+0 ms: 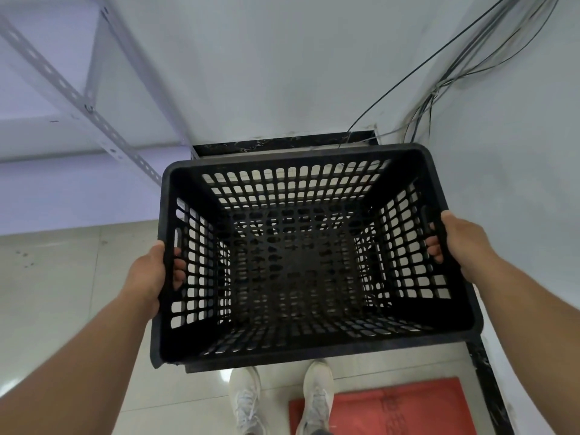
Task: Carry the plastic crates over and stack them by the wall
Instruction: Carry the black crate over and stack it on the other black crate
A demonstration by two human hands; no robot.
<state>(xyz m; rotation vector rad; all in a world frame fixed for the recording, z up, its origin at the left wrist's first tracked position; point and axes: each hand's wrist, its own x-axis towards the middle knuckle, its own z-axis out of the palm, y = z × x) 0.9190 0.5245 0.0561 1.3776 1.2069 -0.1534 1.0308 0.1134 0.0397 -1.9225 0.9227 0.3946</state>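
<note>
A black perforated plastic crate fills the middle of the head view, open side up and empty. My left hand grips its left handle slot, fingers poking through the wall. My right hand grips the right handle slot the same way. Through the holed bottom I see more black lattice, and a second black rim shows under the near edge, so another crate seems to sit below it. The crate is close to the white wall in the corner.
A white slotted-metal shelf frame stands at the left. Loose cables hang down the right corner. A black skirting strip runs along the wall. My white shoes stand on pale tiles beside a red mat.
</note>
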